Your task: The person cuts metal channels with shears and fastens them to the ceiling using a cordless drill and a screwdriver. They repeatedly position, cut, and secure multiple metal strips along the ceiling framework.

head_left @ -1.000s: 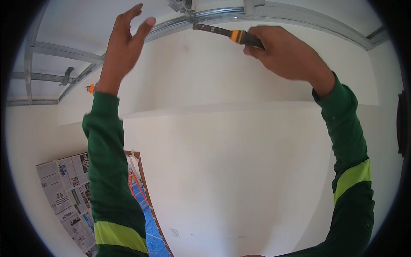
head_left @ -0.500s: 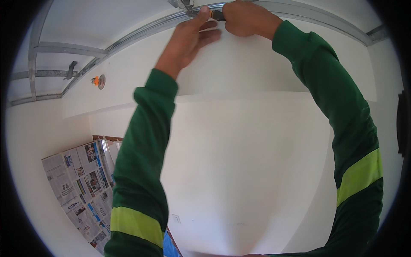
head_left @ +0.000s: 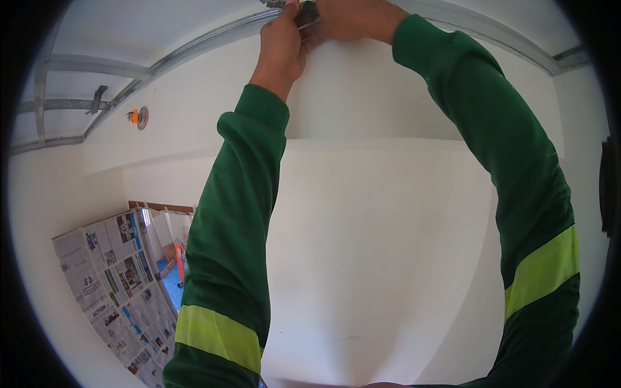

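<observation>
Both my hands are raised to the metal ceiling channel [head_left: 213,32] at the top edge of the view. My right hand [head_left: 354,19] is closed in a fist around a dark-handled tool [head_left: 308,18]; its kind is not clear. My left hand [head_left: 279,52] is right beside it, thumb up and fingers curled in behind the tool; what they grip is mostly hidden. Next to the left thumb, a small metal bracket [head_left: 275,3] shows partly at the channel, cut off by the picture's edge.
More metal ceiling framing [head_left: 97,64] runs at the upper left, with a hanging clip [head_left: 97,99]. An orange and grey round fitting [head_left: 138,118] sits on the wall. A newspaper-covered panel [head_left: 107,278] stands at the left beside an opening. A dark object [head_left: 607,187] is at the right edge.
My right hand has moved left with the tool, up against my left hand. The left hand's fingers, spread before, have curled in. The view has shifted slightly, showing more of the opening.
</observation>
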`<state>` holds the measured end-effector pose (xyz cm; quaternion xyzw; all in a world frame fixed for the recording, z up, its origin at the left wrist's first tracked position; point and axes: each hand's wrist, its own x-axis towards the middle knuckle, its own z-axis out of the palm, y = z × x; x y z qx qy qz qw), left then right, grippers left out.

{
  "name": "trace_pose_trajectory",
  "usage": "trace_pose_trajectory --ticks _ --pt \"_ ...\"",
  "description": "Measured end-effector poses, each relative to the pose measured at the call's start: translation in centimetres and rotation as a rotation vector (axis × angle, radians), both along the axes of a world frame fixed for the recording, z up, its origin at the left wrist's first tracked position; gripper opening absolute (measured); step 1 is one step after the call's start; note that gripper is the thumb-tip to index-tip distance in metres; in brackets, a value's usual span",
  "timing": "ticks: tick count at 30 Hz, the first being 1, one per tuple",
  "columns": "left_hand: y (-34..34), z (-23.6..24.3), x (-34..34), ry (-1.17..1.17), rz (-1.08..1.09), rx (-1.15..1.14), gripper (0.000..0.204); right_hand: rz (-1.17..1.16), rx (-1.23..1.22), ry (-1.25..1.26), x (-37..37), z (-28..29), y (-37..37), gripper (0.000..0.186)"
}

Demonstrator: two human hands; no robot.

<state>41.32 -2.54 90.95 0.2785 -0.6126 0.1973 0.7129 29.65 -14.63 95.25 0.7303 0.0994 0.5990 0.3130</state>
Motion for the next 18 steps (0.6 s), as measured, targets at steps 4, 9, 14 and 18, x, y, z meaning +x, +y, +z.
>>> trace_pose_trajectory --ticks 4,9,14,18 --pt "0.3 0.4 0.1 0.032 -0.008 0.004 0.039 -0.077 -0.002 0.041 -0.8 -0.1 0.4 0.033" --pt "0.5 1.1 0.4 -0.032 -0.075 0.010 0.038 -0.172 0.114 0.125 -4.0 -0.7 1.4 0.045" --pt "-0.3 1.6 0.8 -0.003 -0.142 0.025 0.038 -0.056 0.371 0.420 -5.6 0.3 1.5 0.048" --pt "-0.6 1.5 1.8 -0.019 -0.218 0.028 0.038 -0.146 -0.054 0.299 -2.1 0.7 0.0 0.044"
